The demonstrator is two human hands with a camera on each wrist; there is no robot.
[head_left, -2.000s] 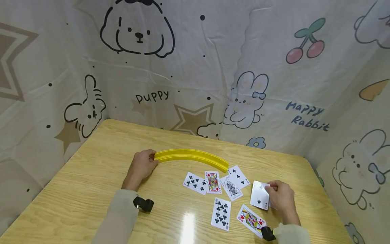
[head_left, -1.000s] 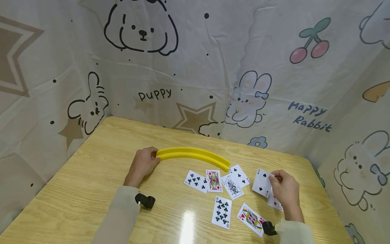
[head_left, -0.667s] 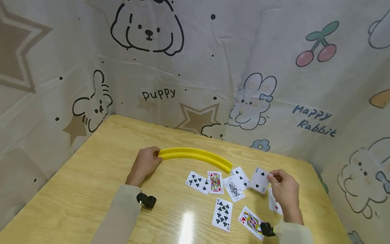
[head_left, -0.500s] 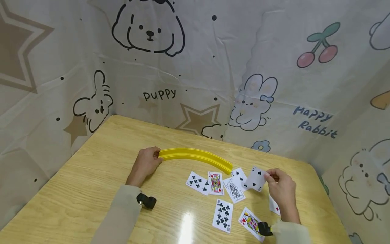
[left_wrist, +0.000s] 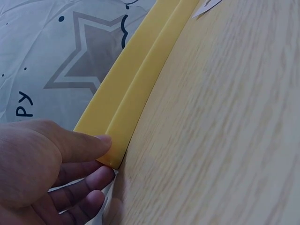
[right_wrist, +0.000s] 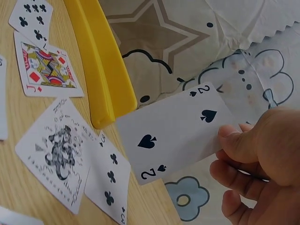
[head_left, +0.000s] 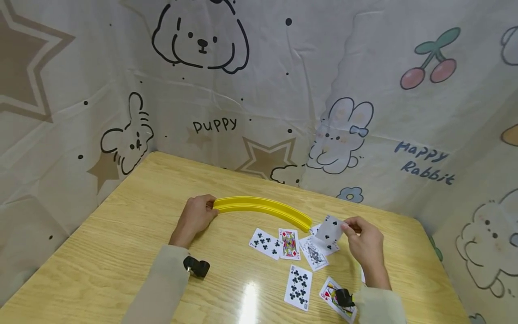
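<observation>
Since the frames before, the right hand [head_left: 364,245] has lifted the two of spades [head_left: 329,228] off the tabletop near its right edge and carried it toward the far edge, up to the right end of the yellow card rack [head_left: 263,208]. Thumb and curled fingers [right_wrist: 243,140] pinch one short edge of the two of spades [right_wrist: 176,131], which hangs face-up above the tabletop, just beside the right end of the yellow card rack [right_wrist: 101,70] and over the three of clubs [right_wrist: 110,180]; whether it touches the rack cannot be told.

The left hand [head_left: 196,218] has kept its place: thumb [left_wrist: 82,145] on top and fingers curled below grip the left end of the yellow card rack [left_wrist: 136,84], which lies curved on the tabletop [head_left: 121,238] toward the far edge.

Between the rack and the near edge lie face-up cards: a seven of clubs [head_left: 265,243], a jack of diamonds [head_left: 289,244] and a joker [head_left: 313,254] in a row, the joker [right_wrist: 58,152] partly under the three of clubs. Nearer the front edge lie a ten of clubs [head_left: 298,288] and a picture card [head_left: 329,294], partly hidden by the right wrist's camera mount [head_left: 345,298]. A printed cloth [head_left: 283,90] stands behind the far and side edges.
</observation>
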